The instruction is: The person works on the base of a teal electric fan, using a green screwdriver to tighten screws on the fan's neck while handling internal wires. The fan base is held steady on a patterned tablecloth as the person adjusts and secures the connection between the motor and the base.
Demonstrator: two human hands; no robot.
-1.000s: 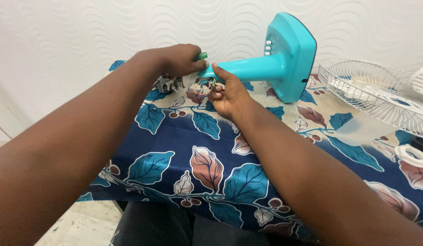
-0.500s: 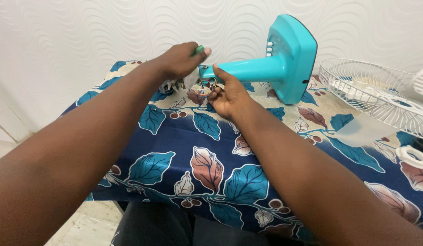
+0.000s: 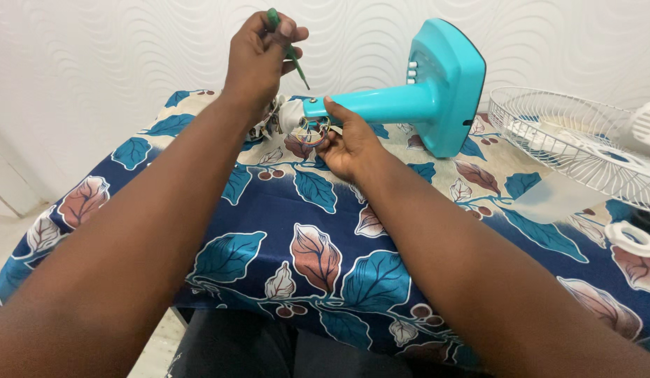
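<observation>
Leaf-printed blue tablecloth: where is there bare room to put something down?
The leaf-printed blue tablecloth lies bare at its near-left part, beside the left forearm. It is crowded at the far edge around the turquoise plastic fan stand, and at the right by the white wire fan grille.

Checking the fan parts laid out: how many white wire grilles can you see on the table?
1. The white wire grille lies at the right side of the table, right of the turquoise fan base. A second may be hidden past the frame edge.
</observation>
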